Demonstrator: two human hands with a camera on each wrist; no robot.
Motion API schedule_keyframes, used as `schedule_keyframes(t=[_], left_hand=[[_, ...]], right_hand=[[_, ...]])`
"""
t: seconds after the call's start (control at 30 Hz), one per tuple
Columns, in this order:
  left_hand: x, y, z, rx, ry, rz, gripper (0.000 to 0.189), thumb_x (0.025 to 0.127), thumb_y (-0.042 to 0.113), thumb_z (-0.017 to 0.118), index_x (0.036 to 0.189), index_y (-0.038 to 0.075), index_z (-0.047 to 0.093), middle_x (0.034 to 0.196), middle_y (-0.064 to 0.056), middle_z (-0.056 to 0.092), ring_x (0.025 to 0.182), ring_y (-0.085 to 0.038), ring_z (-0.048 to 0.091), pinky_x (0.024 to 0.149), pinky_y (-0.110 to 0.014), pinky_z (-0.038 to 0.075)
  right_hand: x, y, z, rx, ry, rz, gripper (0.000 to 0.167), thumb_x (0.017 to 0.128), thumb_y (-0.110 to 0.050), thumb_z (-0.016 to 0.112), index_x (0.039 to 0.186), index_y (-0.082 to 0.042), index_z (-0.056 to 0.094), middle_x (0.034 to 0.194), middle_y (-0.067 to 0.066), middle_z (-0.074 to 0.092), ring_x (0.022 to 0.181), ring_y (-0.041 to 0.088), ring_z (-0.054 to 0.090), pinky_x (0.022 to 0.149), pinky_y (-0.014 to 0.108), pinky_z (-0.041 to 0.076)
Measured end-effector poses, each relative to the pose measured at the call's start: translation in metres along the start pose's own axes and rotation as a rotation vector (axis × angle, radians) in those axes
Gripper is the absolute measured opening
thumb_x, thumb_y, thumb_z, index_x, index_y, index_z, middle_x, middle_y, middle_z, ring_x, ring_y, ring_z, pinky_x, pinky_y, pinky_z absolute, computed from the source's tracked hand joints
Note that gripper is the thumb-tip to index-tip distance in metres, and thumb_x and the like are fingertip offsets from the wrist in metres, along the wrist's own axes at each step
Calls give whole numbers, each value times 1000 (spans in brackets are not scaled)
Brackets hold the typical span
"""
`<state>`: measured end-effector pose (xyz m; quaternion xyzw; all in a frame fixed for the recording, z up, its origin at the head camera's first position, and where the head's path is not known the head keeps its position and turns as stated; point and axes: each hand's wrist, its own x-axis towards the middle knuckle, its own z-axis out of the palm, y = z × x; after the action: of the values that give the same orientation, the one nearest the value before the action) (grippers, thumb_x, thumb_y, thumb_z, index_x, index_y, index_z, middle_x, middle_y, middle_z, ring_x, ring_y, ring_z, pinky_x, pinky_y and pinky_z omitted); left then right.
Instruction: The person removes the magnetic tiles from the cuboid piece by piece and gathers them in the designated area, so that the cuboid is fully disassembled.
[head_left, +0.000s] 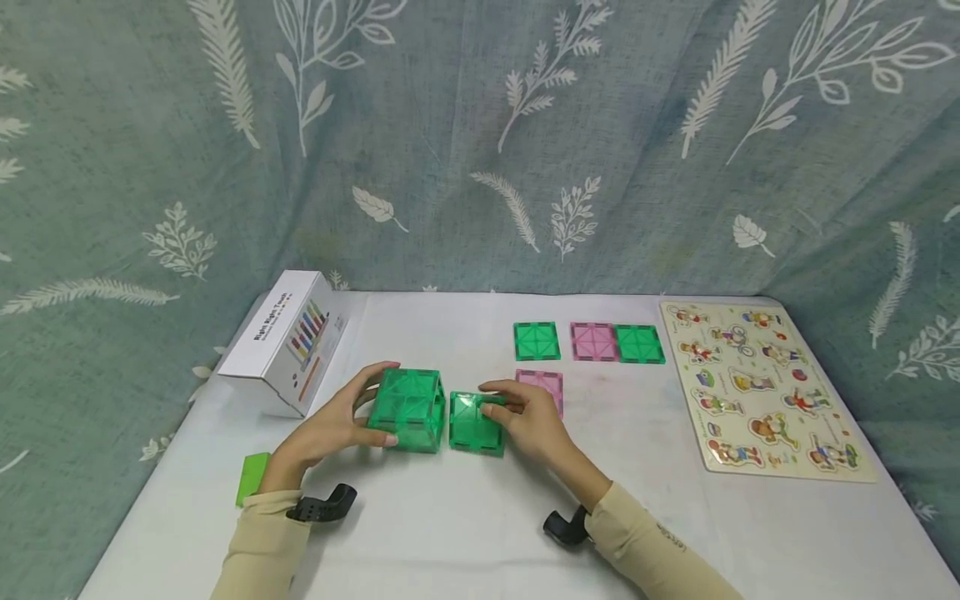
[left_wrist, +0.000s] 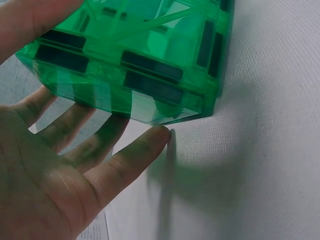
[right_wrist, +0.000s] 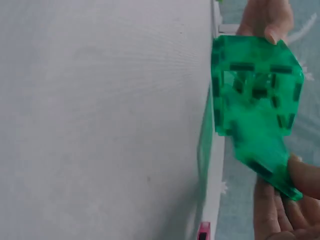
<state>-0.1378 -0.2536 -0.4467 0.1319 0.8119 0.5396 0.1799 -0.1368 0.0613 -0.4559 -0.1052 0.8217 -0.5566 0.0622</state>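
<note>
My left hand (head_left: 333,423) grips a see-through green box-shaped block of magnetic tiles (head_left: 407,404), thumb on its near side and fingers around the far side. In the left wrist view, fingers curve under the tile block (left_wrist: 150,75), whose dark magnets line its edges. Just to the right, my right hand (head_left: 538,423) pinches a single green magnetic tile (head_left: 471,429) by its right edge between thumb and fingers. The right wrist view has this tile (right_wrist: 260,150) tilted, overlapping the open side of the block (right_wrist: 295,82).
Behind the right hand lie a pink tile (head_left: 551,383), a green tile (head_left: 536,342), and another pink tile (head_left: 592,342) beside a green one (head_left: 640,343). A white box (head_left: 281,350) stands left. A picture puzzle board (head_left: 757,392) lies right; a light green piece (head_left: 251,479) is by the left wrist.
</note>
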Motion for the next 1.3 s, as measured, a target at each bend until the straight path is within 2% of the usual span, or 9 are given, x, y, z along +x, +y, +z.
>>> schedule_keyframes(t=[0.07,0.13,0.2,0.4,0.67,0.93,1.03,1.17,1.3], left_hand=[[-1,0,0,2,1,-2,104,77,13,87,158,29,23,168,-16,11,153,-54,7,116,-71,28],[-1,-1,1,4,1,-3,104,77,13,87,158,30,23,169,-16,11,153,-53,7,116,-71,28],[-1,-1,1,1,0,0,104,77,14,87,157,30,24,168,-16,11,153,-53,7,116,-71,28],[0,-3,0,-6,-4,-1,104,76,15,88,157,31,24,168,-17,11,153,-53,7,117,-70,29],[0,-2,0,-5,-15,-16,106,76,17,88,158,30,22,166,-22,12,152,-54,10,115,-71,30],[-1,0,-1,8,-6,-41,107,77,18,87,159,28,20,165,-22,14,152,-52,12,116,-71,29],[-2,0,-1,28,6,-70,107,77,20,88,159,22,20,165,-22,17,152,-53,13,116,-69,30],[-3,-1,-1,56,24,-101,108,75,21,88,159,15,20,165,-22,21,152,-52,16,116,-69,32],[-2,-1,0,60,27,-114,110,75,22,89,160,14,19,166,-22,21,152,-51,15,116,-69,31]], right_hand=[[2,0,-5,47,33,40,31,90,-15,75,121,-12,72,94,5,74,79,9,64,71,22,55],[4,0,-12,74,70,88,31,89,-17,77,120,-13,73,88,2,72,76,3,58,66,17,50],[5,0,-22,92,88,127,30,89,-20,77,119,-13,73,86,4,73,70,4,53,61,19,47],[5,6,-57,140,142,177,31,91,-26,75,119,-12,73,97,9,77,70,12,60,60,30,56],[0,21,-102,148,309,233,39,92,-29,75,124,-7,69,80,-12,69,78,1,66,67,19,58],[-1,48,-133,99,353,298,43,94,-31,73,128,-7,66,76,-21,67,69,-2,59,60,16,49],[0,57,-137,46,355,327,43,94,-30,73,129,-6,66,77,-18,69,68,-4,58,61,15,47],[1,66,-139,-32,368,337,42,94,-30,72,129,-8,66,88,-4,76,72,-6,62,64,14,48],[3,72,-139,-71,369,330,42,94,-31,72,128,-8,67,95,4,78,72,-6,61,65,14,48]])
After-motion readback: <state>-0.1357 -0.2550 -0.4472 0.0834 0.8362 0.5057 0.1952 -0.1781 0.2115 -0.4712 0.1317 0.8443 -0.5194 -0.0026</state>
